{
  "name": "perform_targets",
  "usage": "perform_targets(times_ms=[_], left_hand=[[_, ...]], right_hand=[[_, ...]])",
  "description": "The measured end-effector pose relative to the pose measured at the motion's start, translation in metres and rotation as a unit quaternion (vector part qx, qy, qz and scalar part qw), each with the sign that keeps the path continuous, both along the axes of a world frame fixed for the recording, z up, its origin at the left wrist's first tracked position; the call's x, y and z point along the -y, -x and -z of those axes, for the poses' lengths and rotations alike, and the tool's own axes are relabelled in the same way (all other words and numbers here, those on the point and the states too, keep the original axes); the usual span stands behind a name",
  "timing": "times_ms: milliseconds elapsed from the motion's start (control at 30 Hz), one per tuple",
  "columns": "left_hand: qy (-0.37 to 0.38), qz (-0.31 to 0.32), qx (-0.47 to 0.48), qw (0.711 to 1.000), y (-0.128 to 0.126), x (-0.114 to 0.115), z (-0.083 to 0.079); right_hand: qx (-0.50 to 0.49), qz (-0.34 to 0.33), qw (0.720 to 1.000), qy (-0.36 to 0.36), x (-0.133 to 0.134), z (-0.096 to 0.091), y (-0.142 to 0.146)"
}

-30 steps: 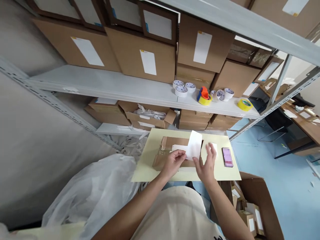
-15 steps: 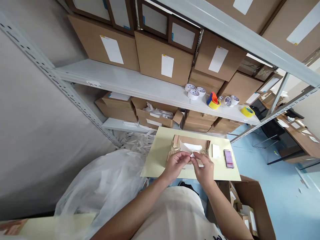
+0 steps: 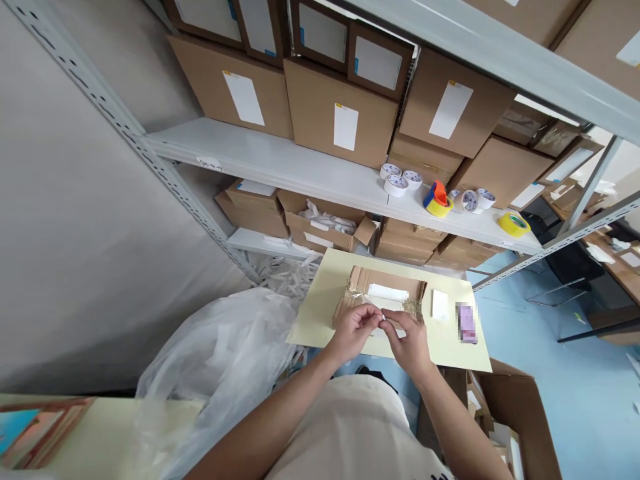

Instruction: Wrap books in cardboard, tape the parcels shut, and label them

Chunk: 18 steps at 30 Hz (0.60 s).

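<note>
Close together over the table, both my hands pinch a thin white piece of paper (image 3: pixel 383 318), mostly hidden by the fingers. My left hand (image 3: pixel 353 329) grips it between thumb and fingertips. The fingertips of my right hand (image 3: pixel 411 341) meet it from the other side. Just beyond and beneath the hands lies a cardboard box (image 3: pixel 390 275) with clear tape at its sides and white paper in it. The box rests on a pale yellow tabletop (image 3: pixel 316 313).
A small white stack (image 3: pixel 440 305) and a blurred purple object (image 3: pixel 467 323) lie on the right. Tape rolls (image 3: pixel 397 185) and a tape dispenser (image 3: pixel 439 200) line the shelf (image 3: pixel 280 159) ahead. A plastic bag (image 3: pixel 210 360) bulges at left; an open carton (image 3: pixel 520 407) stands low at right.
The paper flap that stood up over my left fingers is lowered and shows less now. My hands stay pinched together in nearly the same place. The view has shifted slightly left.
</note>
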<state>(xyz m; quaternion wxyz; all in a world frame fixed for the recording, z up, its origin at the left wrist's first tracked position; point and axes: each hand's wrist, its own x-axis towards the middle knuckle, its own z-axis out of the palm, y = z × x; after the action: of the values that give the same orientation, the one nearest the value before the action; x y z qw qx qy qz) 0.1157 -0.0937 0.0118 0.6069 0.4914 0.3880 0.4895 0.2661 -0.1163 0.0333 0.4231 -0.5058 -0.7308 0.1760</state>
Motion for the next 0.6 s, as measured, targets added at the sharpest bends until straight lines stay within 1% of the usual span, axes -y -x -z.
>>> perform_targets(times_ms=[100,167,267,333,433,600], left_hand=[[-0.01,0.003,-0.043,0.999,-0.009,-0.001,0.003],[-0.026,0.003,-0.069,0.997,-0.015,-0.002,0.002],[-0.047,-0.004,-0.112,0.993,-0.026,-0.002,-0.005],[-0.053,-0.011,-0.141,0.989,-0.034,-0.001,-0.011],[-0.044,-0.024,-0.143,0.988,-0.048,-0.001,-0.016],[0.032,-0.031,-0.074,0.996,-0.066,0.0,-0.013]], right_hand=[[-0.044,-0.005,0.998,0.034,-0.003,0.002,-0.009],[-0.084,-0.009,0.995,0.056,-0.004,0.004,-0.016],[-0.144,-0.014,0.985,0.089,-0.006,0.008,-0.026],[-0.159,-0.016,0.982,0.098,-0.008,0.01,-0.033],[-0.142,-0.014,0.987,0.069,-0.014,0.014,-0.045],[-0.098,-0.032,0.994,0.019,-0.024,0.02,-0.065]])
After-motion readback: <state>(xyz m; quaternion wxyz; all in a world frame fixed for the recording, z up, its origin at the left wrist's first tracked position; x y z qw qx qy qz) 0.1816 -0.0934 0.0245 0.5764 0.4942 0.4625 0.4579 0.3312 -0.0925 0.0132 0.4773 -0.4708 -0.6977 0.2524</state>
